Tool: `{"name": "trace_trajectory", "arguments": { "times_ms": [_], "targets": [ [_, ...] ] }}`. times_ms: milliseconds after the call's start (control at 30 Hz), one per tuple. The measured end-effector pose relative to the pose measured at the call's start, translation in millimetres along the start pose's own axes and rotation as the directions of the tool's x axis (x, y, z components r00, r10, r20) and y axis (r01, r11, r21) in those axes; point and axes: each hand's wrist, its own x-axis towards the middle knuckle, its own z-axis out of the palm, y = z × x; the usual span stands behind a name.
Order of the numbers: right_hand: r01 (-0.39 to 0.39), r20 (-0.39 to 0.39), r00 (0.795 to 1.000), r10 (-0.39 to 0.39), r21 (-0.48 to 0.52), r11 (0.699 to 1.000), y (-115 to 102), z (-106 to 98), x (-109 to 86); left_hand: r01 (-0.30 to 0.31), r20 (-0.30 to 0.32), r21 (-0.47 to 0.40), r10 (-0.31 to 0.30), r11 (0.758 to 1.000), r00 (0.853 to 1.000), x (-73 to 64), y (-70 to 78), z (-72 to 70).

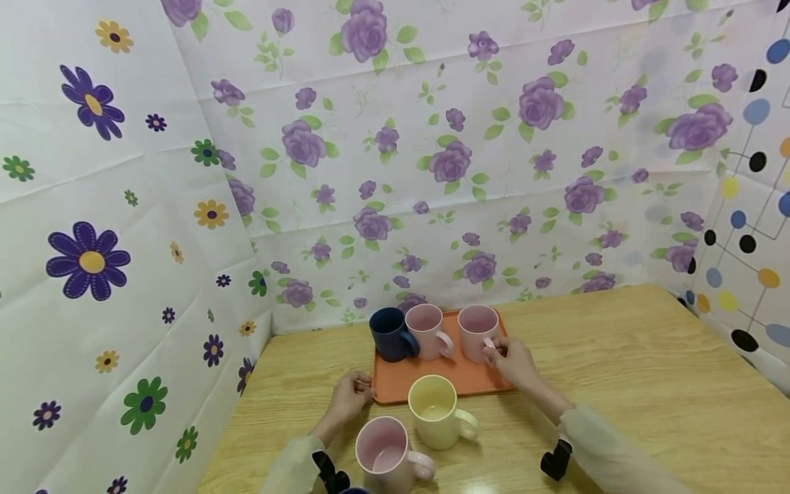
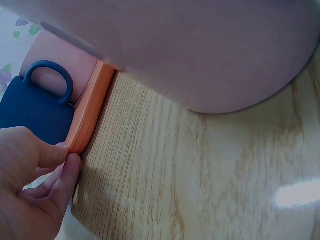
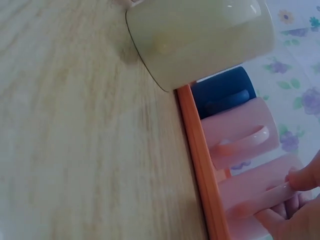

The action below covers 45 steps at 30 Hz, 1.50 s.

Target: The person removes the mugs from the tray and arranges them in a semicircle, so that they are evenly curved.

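Observation:
An orange tray (image 1: 401, 382) lies at the back of the table. On it stand a navy mug (image 1: 387, 335), a pink mug (image 1: 423, 329) beside it and another pink mug (image 1: 476, 332) at the right. My right hand (image 1: 513, 360) pinches the handle of the right-hand pink mug, thumb and fingers about it in the right wrist view. With thumb and fingertips, my left hand (image 1: 350, 396) grips the tray's near left corner, as the left wrist view shows. A yellow mug (image 1: 433, 414) and a third pink mug (image 1: 384, 456) stand on the table in front.
The wooden table (image 1: 623, 384) extends to the right of the tray. Part of a dark blue rim (image 1: 356, 490) shows at the bottom edge of the head view. A flowered cloth (image 1: 420, 206) hangs behind the table, with patterned cloths on both sides.

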Motion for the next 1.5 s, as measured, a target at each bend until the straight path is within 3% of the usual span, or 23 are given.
{"name": "trace_trajectory", "arguments": {
  "times_ms": [233, 400, 633, 867, 1033, 1267, 1500],
  "targets": [
    [-0.019, -0.036, 0.999, 0.023, 0.108, 0.994, 2.2, 1.3, -4.0, 0.004, 0.0, -0.01, -0.004, 1.0, 1.0, -1.3, 1.9, 0.3],
    [0.063, -0.043, 0.997, -0.058, 0.136, 0.989, 4.8, -3.2, -9.1, 0.0, -0.006, -0.013, 0.0, 1.0, 1.0, -0.5, 1.2, 1.2],
    [0.071, 0.026, 0.997, -0.077, 0.185, 0.98, -8.5, -14.1, -24.4, 0.013, -0.005, -0.024, -0.013, 1.0, 1.0, 0.6, -0.4, 1.4],
    [0.109, 0.061, 0.99, -0.126, 0.238, 0.965, -0.8, -18.8, -33.1, -0.001, -0.002, -0.015, 0.001, 1.0, 1.0, 0.2, 0.1, 1.3],
    [0.14, 0.102, 0.98, -0.173, 0.268, 0.953, -2.9, -27.5, -40.6, 0.011, -0.004, -0.014, -0.011, 1.0, 1.0, 1.4, 0.5, 1.6],
    [0.091, 0.217, 0.961, -0.171, 0.337, 0.937, -1.2, -43.4, -51.8, 0.003, -0.007, -0.023, -0.003, 1.0, 1.0, 1.8, 0.2, 1.4],
    [0.091, 0.294, 0.936, -0.196, 0.336, 0.937, 4.3, -55.8, -65.0, -0.008, -0.008, -0.014, 0.008, 1.0, 1.0, 0.3, 0.1, 1.6]
  ]
}}
